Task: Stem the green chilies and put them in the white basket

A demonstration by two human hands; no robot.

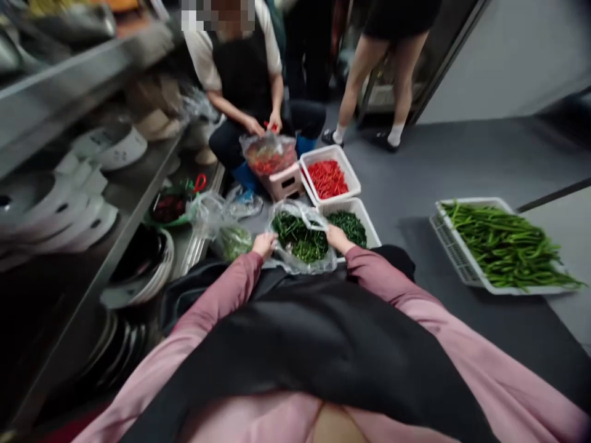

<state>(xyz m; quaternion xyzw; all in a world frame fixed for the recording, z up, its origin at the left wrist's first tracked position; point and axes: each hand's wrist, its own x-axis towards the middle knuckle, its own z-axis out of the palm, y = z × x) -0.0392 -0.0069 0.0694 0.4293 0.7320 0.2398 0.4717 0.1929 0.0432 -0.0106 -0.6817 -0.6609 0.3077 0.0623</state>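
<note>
A clear plastic bag (311,266) with dark green chili peppers (307,249) in it stands open in front of my lap. My left hand (265,245) is closed on the bag's left rim, and my right hand (338,239) grips its right rim. Behind the bag, toward the right, a white basket (369,223) holds more dark green peppers (349,229). Another clear bag (234,241) with lighter green contents sits just left of my left hand.
Opposite me a seated person (244,67) handles red peppers over a bag (270,154) on a pink stool (284,183). A white basket (353,178) holds red chilies. At right stands a basket (462,258) of long green peppers. Metal shelves (152,203) with dishes line the left; another person stands behind.
</note>
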